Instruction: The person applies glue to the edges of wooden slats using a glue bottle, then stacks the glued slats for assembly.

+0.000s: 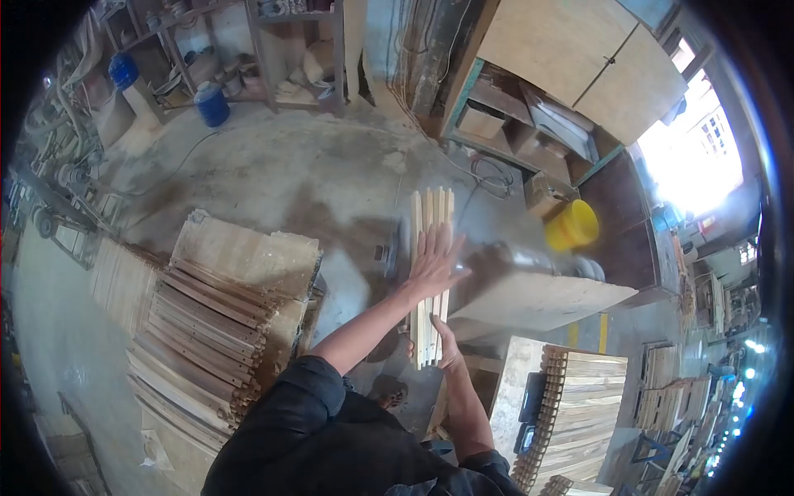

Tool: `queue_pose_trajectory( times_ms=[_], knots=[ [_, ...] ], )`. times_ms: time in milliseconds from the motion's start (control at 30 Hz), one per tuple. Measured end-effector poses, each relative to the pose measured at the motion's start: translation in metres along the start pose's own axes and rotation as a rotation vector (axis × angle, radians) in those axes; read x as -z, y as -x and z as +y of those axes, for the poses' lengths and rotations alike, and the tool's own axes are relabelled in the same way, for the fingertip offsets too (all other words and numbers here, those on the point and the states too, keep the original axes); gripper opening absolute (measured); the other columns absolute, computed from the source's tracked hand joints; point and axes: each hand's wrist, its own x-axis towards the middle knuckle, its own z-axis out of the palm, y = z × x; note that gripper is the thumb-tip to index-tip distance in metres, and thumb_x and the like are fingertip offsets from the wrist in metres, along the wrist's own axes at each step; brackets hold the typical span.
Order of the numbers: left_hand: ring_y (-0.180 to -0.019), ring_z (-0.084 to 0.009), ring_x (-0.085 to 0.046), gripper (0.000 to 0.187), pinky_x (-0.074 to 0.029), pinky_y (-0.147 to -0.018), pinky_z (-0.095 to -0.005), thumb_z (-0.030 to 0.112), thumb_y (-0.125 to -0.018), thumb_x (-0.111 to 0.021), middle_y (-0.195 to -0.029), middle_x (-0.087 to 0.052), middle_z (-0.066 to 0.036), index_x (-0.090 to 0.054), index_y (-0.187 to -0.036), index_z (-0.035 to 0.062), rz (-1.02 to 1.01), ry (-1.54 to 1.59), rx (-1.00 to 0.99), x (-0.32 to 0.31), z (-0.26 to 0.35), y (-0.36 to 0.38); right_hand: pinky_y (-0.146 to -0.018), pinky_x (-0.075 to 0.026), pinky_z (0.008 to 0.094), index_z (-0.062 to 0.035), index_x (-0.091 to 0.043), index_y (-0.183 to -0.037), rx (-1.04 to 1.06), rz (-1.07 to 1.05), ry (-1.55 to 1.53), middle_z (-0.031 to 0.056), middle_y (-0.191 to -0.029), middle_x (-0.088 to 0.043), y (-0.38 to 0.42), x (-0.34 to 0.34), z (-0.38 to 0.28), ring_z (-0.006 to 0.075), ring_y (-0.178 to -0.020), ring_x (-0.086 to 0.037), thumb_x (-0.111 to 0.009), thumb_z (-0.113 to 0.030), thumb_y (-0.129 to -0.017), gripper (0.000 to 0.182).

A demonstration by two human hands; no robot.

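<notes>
A bundle of several narrow pale wooden strips point(428, 217) is held upright in front of me, away from my body. My left hand point(433, 263) lies flat across the strips' front, fingers stretched out and thumb spread to the right. Lower down, my right hand point(445, 343) is wrapped round the bundle's lower end, its thumb along the right side and fingertips showing at the left edge. The strips' upper ends are slightly uneven. Just right of the bundle is a light board-like surface point(538, 296) with a dark, blurred machine part point(529, 258) behind it.
Stacked wooden strips point(198, 331) lie to my left. Another stack point(579, 405) stands at lower right, beside a phone-like dark object point(533, 395). Farther off are a yellow bucket point(572, 225), a cabinet point(554, 58), a blue container point(212, 104) and shelves point(298, 50).
</notes>
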Motion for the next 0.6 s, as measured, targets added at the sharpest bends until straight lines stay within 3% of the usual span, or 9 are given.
queue_pose_trajectory(
  times_ms=[367,600],
  knots=[
    [-0.157,-0.0536,-0.006,0.094,-0.004,-0.127,-0.0627,0.066,-0.1,-0.05,-0.17,-0.009,-0.032,-0.017,-0.168,0.011,-0.118,-0.024,-0.018,0.009,0.056,0.091,-0.082,-0.059,0.0495,0.0064,-0.05,-0.144,0.0,0.02,-0.182,0.0286,-0.098,-0.072,0.062,-0.001,0.105,0.0415,-0.084,-0.074,-0.044,-0.067,-0.101,0.085],
    [-0.156,-0.0549,-0.004,0.093,-0.003,-0.126,-0.0642,0.065,-0.101,-0.05,-0.168,-0.008,-0.036,-0.018,-0.168,0.0089,-0.15,-0.023,-0.03,0.015,0.075,0.122,-0.084,-0.059,0.0492,0.0058,-0.05,-0.144,-0.027,0.029,-0.185,0.0289,-0.102,-0.072,0.091,-0.012,0.127,0.0406,-0.089,-0.074,-0.044,-0.063,-0.104,0.08]
  ],
)
